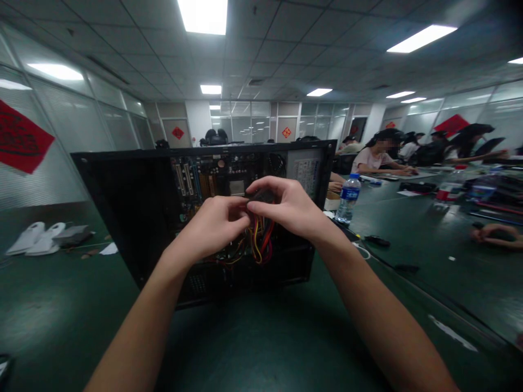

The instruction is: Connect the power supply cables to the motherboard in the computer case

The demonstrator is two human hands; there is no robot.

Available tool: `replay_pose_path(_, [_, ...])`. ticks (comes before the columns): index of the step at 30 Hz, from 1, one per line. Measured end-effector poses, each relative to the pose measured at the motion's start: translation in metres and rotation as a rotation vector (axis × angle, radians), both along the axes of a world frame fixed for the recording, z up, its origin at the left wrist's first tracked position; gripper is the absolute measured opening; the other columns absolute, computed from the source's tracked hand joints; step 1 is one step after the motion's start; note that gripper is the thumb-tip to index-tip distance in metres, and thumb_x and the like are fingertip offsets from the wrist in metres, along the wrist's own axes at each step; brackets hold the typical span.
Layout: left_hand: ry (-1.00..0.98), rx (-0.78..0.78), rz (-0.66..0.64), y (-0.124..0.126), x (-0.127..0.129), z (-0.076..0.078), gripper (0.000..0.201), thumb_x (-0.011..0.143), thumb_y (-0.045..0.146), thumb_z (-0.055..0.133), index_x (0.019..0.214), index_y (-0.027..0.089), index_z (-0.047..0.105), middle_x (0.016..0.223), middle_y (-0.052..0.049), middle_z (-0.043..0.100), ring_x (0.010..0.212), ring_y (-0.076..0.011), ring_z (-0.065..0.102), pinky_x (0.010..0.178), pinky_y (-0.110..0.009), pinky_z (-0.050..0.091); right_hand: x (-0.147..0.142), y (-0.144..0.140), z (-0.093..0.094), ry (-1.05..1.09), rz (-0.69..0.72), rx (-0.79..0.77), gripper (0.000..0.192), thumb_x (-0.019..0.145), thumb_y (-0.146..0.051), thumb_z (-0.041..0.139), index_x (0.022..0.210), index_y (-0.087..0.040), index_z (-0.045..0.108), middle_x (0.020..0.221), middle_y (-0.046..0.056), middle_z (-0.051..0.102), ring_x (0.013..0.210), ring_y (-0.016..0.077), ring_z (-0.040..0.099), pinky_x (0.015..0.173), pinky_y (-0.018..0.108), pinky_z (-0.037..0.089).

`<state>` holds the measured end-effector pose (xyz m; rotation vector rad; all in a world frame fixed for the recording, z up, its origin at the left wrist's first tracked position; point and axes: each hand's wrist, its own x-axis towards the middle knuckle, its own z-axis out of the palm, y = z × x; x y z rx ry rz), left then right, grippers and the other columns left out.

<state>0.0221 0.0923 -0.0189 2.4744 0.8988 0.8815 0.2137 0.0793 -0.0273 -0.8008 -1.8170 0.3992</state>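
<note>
1. Both hands meet in front of the open computer case, raised above the table.
2. Left hand is curled into a loose fist, its fingertips pinched on the bundle of coloured wires at the point where it meets the right hand.
3. Right hand arches over from the other side, thumb and fingers pinching a small dark connector at the top of that bundle; the two hands touch at the fingertips.
4. Red, yellow and black wires hang down from the pinch into the lower part of the case.
5. Behind the hands, the motherboard stands upright inside the case, with a pale power supply in the upper right corner.
6. A water bottle stands on the table just to the right of the case.
7. Other people sit at the table further to the right, well apart from the case.
</note>
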Motion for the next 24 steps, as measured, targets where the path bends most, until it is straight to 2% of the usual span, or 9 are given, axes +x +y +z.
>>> replay_pose_path(3, [-0.017,-0.196,-0.112,0.002,-0.001,0.003,0.027,0.092,0.033,0.056,0.088,0.014,0.075,0.082,-0.006,0.076,0.076,-0.019,0.069,0.067,-0.028,0.053,0.003,0.001,0.002,0.051,-0.042,0.0,0.03,0.078,-0.03,0.074,0.103,-0.014,0.073,0.095,0.005,0.071,0.077,0.0133,0.061,0.065,0.024,0.048])
replay_pose_path(8, [-0.029,-0.246,-0.164,0.001,-0.005,0.006,0.026,0.091,0.038,0.062,0.087,0.017,0.077,0.085,-0.004,0.077,0.077,-0.0168,0.067,0.07,-0.027,0.052,0.002,-0.001,0.001,0.093,-0.058,0.015,0.028,0.077,-0.031,0.075,0.099,-0.014,0.073,0.089,0.003,0.07,0.068,0.0103,0.055,0.058,0.023,0.043])
replay_pose_path(12, [-0.028,-0.283,-0.177,0.001,-0.005,0.005,0.021,0.086,0.034,0.066,0.086,0.016,0.076,0.084,-0.004,0.076,0.076,-0.0168,0.066,0.068,-0.026,0.051,-0.001,-0.003,0.001,0.083,-0.06,0.021,0.028,0.077,-0.031,0.075,0.1,-0.015,0.073,0.089,0.003,0.07,0.066,0.01,0.054,0.058,0.023,0.043])
replay_pose_path(16, [-0.069,-0.3,-0.177,0.0,0.002,0.002,0.014,0.081,0.025,0.062,0.084,0.014,0.071,0.079,-0.002,0.071,0.071,-0.015,0.063,0.063,-0.025,0.049,-0.002,-0.006,0.001,0.098,-0.069,0.048,0.027,0.077,-0.031,0.074,0.098,-0.015,0.073,0.091,0.003,0.07,0.07,0.0117,0.057,0.061,0.024,0.046])
replay_pose_path(19, [-0.11,-0.299,-0.187,-0.001,0.009,-0.002,0.017,0.08,0.021,0.056,0.091,0.014,0.067,0.083,-0.001,0.068,0.073,-0.0147,0.061,0.064,-0.025,0.048,-0.003,-0.007,0.001,0.121,-0.083,0.073,0.024,0.077,-0.03,0.074,0.096,-0.015,0.073,0.091,0.004,0.071,0.077,0.014,0.061,0.066,0.025,0.049])
replay_pose_path(24, [-0.105,-0.157,-0.1,-0.002,0.011,-0.009,0.017,0.085,0.023,0.054,0.095,0.015,0.063,0.087,-0.002,0.064,0.077,-0.0156,0.059,0.069,-0.027,0.049,-0.003,-0.002,0.0,0.154,-0.117,0.127,0.02,0.077,-0.029,0.074,0.092,-0.016,0.073,0.093,0.005,0.072,0.085,0.017,0.065,0.078,0.03,0.054])
